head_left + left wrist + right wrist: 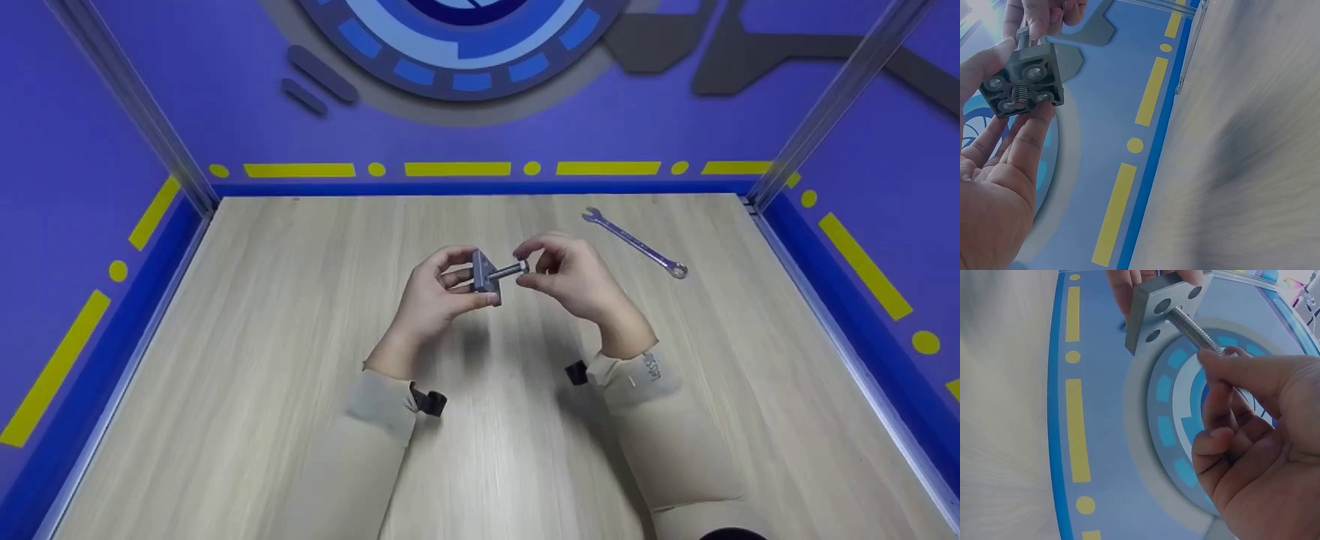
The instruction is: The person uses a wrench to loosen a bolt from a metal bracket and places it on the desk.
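Above the table, my left hand [435,296] grips a small grey square plate [481,271] by its edges, thumb at the lower edge. A threaded bolt [507,271] passes through the plate's middle. My right hand [574,279] pinches the bolt's headed end between thumb and index finger, its other fingers curled loosely. The left wrist view shows the plate's ribbed back [1045,63], with corner holes and the bolt's threaded tip [1019,94] sticking out. In the right wrist view the plate's flat face [1148,312] has round holes, and fingertips partly hide the bolt head.
A combination wrench [634,241] lies on the wood-grain table [262,337], behind and to the right of my right hand. Blue printed panels [465,142] with yellow marks enclose the table at the back and sides. Black straps [430,401] sit at both wrists.
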Tool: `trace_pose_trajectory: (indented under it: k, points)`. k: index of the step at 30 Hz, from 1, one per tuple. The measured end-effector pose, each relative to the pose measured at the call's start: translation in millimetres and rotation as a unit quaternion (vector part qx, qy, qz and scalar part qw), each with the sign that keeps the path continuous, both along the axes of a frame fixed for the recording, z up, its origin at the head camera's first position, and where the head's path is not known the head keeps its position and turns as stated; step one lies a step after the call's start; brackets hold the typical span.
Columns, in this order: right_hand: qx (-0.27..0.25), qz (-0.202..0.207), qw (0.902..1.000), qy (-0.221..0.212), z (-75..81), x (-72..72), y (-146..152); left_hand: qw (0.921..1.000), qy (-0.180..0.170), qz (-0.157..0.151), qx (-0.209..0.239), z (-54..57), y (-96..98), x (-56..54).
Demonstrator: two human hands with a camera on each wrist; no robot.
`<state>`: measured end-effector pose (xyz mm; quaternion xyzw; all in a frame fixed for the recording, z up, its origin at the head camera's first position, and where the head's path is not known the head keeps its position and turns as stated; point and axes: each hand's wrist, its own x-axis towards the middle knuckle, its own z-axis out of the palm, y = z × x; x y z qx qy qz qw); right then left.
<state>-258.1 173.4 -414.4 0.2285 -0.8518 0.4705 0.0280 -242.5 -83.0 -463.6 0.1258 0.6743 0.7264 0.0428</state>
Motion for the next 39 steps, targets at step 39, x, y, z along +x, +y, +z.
trace_pose_trajectory:
  k: [39]
  points:
    - [-0.025, -0.002, 0.9991, 0.035, -4.6, -1.8, -2, 0.9999, 0.006, 0.008, -0.004, 0.6, 2.3, 1.6]
